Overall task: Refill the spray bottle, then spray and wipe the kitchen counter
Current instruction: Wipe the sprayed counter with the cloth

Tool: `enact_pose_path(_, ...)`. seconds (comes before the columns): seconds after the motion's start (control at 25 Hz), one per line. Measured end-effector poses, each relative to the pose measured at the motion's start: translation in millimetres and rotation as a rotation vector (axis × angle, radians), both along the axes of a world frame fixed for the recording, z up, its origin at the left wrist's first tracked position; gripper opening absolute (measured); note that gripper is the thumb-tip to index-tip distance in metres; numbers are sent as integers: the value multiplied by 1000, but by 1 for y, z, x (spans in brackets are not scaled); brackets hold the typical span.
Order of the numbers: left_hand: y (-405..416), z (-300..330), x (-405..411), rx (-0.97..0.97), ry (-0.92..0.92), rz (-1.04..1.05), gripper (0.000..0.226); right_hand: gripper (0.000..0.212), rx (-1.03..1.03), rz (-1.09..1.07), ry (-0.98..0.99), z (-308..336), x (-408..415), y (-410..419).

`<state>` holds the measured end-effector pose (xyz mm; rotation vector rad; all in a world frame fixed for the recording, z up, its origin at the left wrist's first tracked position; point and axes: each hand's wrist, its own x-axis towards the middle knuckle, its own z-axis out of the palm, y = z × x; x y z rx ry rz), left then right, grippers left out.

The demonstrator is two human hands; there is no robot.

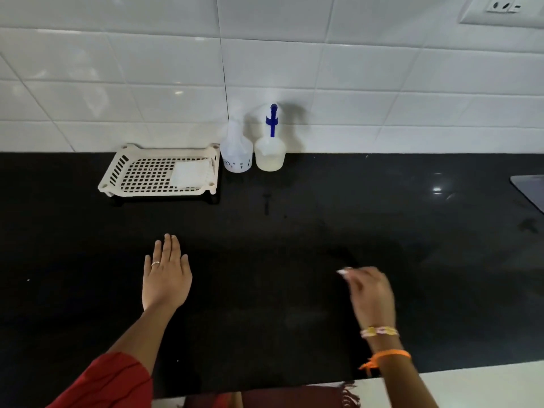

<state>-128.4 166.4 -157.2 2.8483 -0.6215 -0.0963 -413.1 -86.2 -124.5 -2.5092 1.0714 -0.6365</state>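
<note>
against the white tiled wall (353, 83), at the far edge of a black kitchen counter (294, 231), stands a translucent spray bottle (270, 153) with a blue trigger and nozzle, upright, holding a little pale liquid low in its body. just beside it on its left, touching or nearly touching, stands a second translucent bottle (236, 156) with small printed marks near its base and no coloured head showing. left of that pair sits a cream plastic rack (141, 175) with a perforated floor, and a white folded cloth (188, 174) lies in its right-hand part.

both hands are well apart from the bottles, much nearer the person's side of the counter. the left hand (166, 275) lies flat and palm down just over or on the dark surface, fingers straight and together, a ring on one finger, holding nothing; it sits below the rack. the right hand (369, 293) is blurred, fingers loosely bent and pointing left, with nothing visible in its grasp; it is below and to the right of the spray bottle. thread bands circle the right wrist, one pale and one orange. a red sleeve (112, 381) covers the left forearm. a wall socket (502, 7) shows at the top right, and a grey flat edge (530, 189) enters at the right side.
</note>
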Motion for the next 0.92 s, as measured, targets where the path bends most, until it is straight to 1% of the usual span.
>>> enact_pose_path(0.04, 0, -1, -1, -2, 12, 6, 56, 16, 25, -158, 5, -1, -18, -20)
enact_pose_path(0.08, 1, -2, -2, 5, 19, 7, 56, 15, 35, -265, 30, -1, -25, -24)
enact_pose_path(0.12, 3, -3, -3, 10, 22, 5, 56, 15, 39, -311, 49, -4, -18, -15)
enact_pose_path(0.16, 4, -2, -2, 11, 22, 0, 56, 16, 46, -291, 46, -9, -1, 4)
enact_pose_path(0.2, 3, -1, -1, 4, 22, 0, 56, 19, 83, -203, 35, -12, 21, 33)
enact_pose_path(0.24, 2, 2, 0, -6, 23, -1, 56, 22, 132, -50, 43, -14, 44, 68)
enact_pose_path(0.32, 2, 3, -1, -14, 42, -4, 56, 26, 130, 378, 69, -17, 81, 142)
enact_pose_path(0.36, 2, 3, -1, -17, 49, -7, 55, 28, 132, 622, 137, -19, 89, 170)
enact_pose_path(0.4, 3, 2, -2, -21, 53, -10, 55, 30, 123, 783, 175, -19, 88, 179)
enact_pose_path(0.44, 4, 3, -2, -22, 51, -11, 55, 31, 139, 821, 150, -17, 82, 166)
enact_pose_path(0.48, 4, 3, -1, -20, 53, -13, 55, 29, 125, 707, 102, -9, 68, 140)
enact_pose_path(0.52, 5, 5, 0, -18, 61, -12, 55, 24, 151, 504, 75, -4, 47, 106)
enact_pose_path(0.6, 4, 7, -1, -10, 68, 0, 55, 25, 103, -3, -27, 0, -11, 31)
enact_pose_path(0.64, 3, 7, -2, -7, 62, 3, 56, 25, 37, -168, -41, 0, -38, 3)
enact_pose_path(0.68, 3, 9, -3, -7, 60, 4, 56, 22, 28, -293, -17, -1, -52, -11)
enact_pose_path(0.72, 2, 10, -3, -10, 61, 4, 56, 21, 49, -382, 26, 2, -49, -10)
enact_pose_path(0.76, 2, 11, -3, -15, 59, 2, 55, 21, 48, -373, 56, 1, -31, 5)
enact_pose_path(0.8, 2, 11, -4, -18, 52, -3, 55, 22, 32, -269, 58, 0, -7, 33)
enact_pose_path(0.84, 2, 11, -4, -21, 47, -6, 55, 21, 2, -94, 60, -2, 19, 68)
enact_pose_path(0.92, 2, 11, -2, -31, 48, -5, 55, 14, -27, 341, 70, -6, 68, 142)
